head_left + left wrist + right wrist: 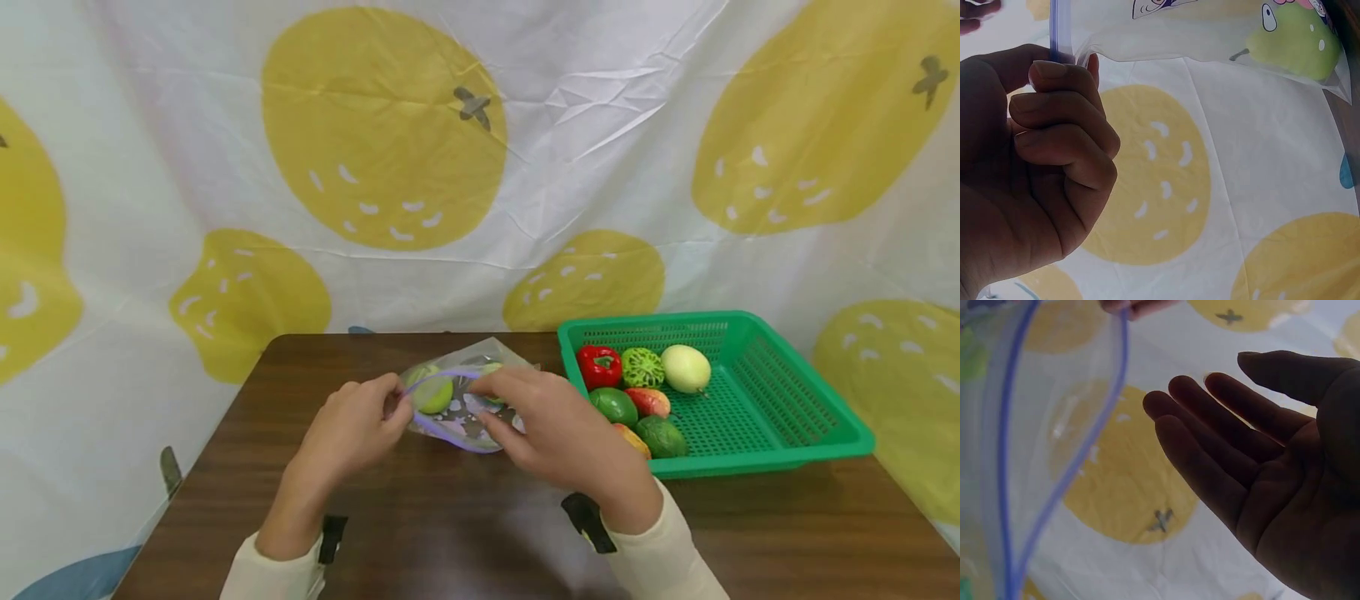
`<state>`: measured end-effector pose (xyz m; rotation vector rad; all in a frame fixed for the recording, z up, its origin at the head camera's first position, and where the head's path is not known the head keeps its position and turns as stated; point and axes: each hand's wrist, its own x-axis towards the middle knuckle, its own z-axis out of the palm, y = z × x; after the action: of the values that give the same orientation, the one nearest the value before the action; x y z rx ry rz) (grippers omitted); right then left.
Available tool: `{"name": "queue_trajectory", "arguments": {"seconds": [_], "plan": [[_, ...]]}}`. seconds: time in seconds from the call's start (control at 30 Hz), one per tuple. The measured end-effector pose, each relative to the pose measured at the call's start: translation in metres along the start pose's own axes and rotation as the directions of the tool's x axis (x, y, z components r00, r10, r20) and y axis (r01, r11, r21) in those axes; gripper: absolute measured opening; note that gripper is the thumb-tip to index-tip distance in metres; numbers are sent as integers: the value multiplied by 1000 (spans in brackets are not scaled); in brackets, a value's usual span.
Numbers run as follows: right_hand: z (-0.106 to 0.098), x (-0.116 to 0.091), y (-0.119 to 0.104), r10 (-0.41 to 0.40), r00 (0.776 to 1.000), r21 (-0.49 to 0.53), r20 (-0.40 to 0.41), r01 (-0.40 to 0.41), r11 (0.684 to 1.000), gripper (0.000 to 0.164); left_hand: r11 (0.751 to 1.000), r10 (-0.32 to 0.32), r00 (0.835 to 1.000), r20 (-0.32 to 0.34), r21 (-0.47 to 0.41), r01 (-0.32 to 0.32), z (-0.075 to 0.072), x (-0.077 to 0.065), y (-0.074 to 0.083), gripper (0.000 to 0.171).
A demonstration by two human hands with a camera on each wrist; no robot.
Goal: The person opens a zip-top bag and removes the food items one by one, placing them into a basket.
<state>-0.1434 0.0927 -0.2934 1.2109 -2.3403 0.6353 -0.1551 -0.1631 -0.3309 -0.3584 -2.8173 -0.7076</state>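
Observation:
A clear zip bag [468,442] with purple zip strips and a printed pattern is held over the wooden table, its mouth spread apart towards me. My left hand [348,429] pinches the zip edge [1061,31] at the bag's left end, other fingers curled. Inside, a green pear [1297,44] with a stem shows in the left wrist view; the head view has a round green fruit [433,393] and more green partly behind my right hand [562,425]. That hand is at the bag's right side with fingers extended, nothing in its palm [1297,506].
To the right stands a green plastic basket [757,454]. It holds a red bell pepper [599,367], a green striped ball-shaped fruit [642,367], a pale round fruit [686,369], an avocado-like green fruit [615,407] and several others. A lemon-print cloth [420,292] hangs behind the table [420,533].

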Motion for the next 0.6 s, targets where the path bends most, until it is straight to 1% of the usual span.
{"name": "queue_trajectory", "arguments": {"seconds": [0.07, 0.13, 0.23, 0.3, 0.43, 0.53, 0.6], "plan": [[10, 4, 3, 38, 996, 0, 84, -38, 999, 24, 1000, -4, 1000, 4, -2, 4, 1, 0, 0, 12], [20, 8, 8, 81, 982, 15, 169, -85, 996, 25, 1000, -7, 1000, 6, -5, 7, 1, 0, 0, 12], [36, 14, 17, 105, 962, 23, 251, -115, 993, 26, 1000, 1, 1000, 4, -6, -1, 1, 0, 1, 12], [48, 16, 24, 107, 956, 12, 273, -115, 993, 27, 1000, 8, 1000, 1, -4, -8, 2, 1, 1, 11], [72, 21, 35, 89, 956, -30, 278, -84, 996, 30, 1000, 18, 1000, -2, 0, -18, 4, 1, 1, 11], [84, 24, 40, 93, 954, -39, 286, -85, 996, 32, 1000, 24, 1000, 2, 0, -24, 4, 1, 1, 12], [89, 25, 43, 110, 953, -45, 284, -102, 994, 29, 999, 36, 999, 4, 2, -36, 4, 2, 0, 12]]}}
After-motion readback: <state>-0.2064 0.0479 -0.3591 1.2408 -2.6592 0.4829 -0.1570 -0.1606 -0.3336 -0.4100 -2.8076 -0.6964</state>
